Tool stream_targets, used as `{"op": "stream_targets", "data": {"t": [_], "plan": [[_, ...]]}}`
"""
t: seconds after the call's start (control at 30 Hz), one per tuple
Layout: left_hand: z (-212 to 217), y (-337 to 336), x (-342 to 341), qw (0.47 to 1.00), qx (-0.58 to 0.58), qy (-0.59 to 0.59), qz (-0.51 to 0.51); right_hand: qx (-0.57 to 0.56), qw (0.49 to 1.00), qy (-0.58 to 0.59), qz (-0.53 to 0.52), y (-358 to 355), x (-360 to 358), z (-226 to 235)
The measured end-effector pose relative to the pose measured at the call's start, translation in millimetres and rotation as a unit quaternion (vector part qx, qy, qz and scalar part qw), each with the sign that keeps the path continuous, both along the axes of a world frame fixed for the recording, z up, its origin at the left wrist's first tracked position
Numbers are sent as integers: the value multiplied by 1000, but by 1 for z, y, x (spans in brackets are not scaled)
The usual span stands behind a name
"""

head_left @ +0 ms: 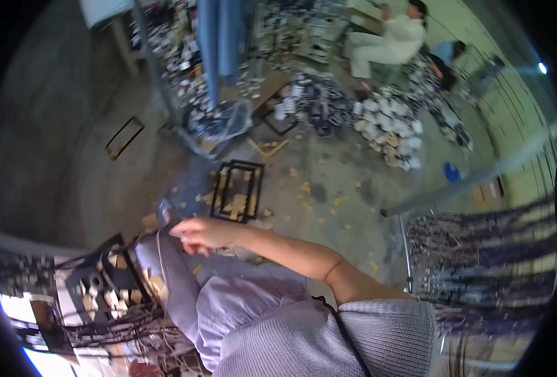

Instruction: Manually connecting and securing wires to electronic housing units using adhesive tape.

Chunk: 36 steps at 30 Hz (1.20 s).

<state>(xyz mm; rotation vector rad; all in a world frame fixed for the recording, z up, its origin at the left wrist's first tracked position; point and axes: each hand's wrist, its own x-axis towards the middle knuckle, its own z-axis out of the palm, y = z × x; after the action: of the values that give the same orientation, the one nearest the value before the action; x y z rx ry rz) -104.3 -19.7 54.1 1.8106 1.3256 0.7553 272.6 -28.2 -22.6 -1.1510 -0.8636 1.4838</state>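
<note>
My right hand [204,234] reaches out to the left over my knee, which is covered in lavender cloth [228,295]. Its fingers are loosely bent and close together; the blur hides whether they pinch anything. A thin grey cord [158,251] runs down just left of the fingertips. My bare forearm leads back to a grey knit sleeve [385,327]. My left hand is out of sight.
A black rectangular metal frame [237,190] lies on the concrete floor beyond the hand, among wood chips. Another frame [124,137] lies farther left. A cluttered black jig [83,295] sits lower left. A person in white [391,41] sits at the back by piles of parts [388,125]. A loaded rack [479,251] stands right.
</note>
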Motion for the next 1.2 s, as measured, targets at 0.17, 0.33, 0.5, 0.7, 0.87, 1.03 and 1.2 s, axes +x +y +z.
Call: {"op": "stream_targets", "data": {"t": [0.17, 0.33, 0.5, 0.7, 0.87, 1.03, 1.2], "plan": [[-10, -8, 151, 930, -157, -145, -300, -15, 939, 336, -69, -6, -44, 35], [-31, 0, 193, 797, -429, -284, -317, 23, 893, 441, -85, 8, -32, 45], [6, 14, 176, 707, -573, -302, -284, -23, 814, 559, -155, -9, 33, -13], [27, 33, 106, 932, -174, -215, -234, -71, 756, 608, -232, -17, 45, -94], [42, 56, 102, 944, 219, 57, -239, -72, 890, 393, -222, -13, 15, -105], [18, 44, 127, 927, 288, 95, -219, 82, 844, -450, -279, -12, -20, -100], [4, 34, 137, 895, 148, 118, -403, 263, 929, -243, -97, -29, -61, 15]]}}
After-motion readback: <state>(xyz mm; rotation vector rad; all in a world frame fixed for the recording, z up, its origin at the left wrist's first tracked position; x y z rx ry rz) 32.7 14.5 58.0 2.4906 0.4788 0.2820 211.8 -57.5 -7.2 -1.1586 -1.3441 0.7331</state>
